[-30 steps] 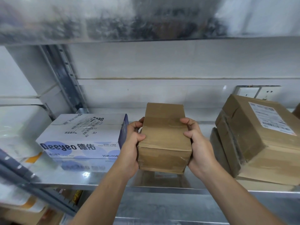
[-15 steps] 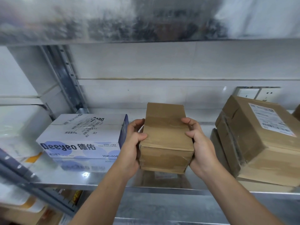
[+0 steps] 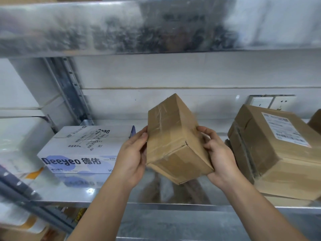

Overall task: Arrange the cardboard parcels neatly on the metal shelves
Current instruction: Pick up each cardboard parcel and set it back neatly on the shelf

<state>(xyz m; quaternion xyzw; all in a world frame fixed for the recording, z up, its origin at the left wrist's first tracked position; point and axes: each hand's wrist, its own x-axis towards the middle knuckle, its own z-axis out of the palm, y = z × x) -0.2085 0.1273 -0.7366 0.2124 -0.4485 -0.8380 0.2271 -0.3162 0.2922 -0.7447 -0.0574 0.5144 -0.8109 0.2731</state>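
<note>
I see the small parcel (image 3: pixel 173 136) tilted above the metal shelf (image 3: pixel 104 193), left hand (image 3: pixel 132 159) and right hand (image 3: pixel 220 157) gripping its sides. White carton (image 3: pixel 83 150) and large parcel (image 3: pixel 278 150) sit shelved. To do, I judge: set it down square between them.

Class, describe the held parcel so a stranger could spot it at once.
On the metal shelf, find the gap between the white Deeyeo box and the large labelled parcel. There the left hand and right hand grip a small taped brown parcel, tilted, the only one held.
</note>
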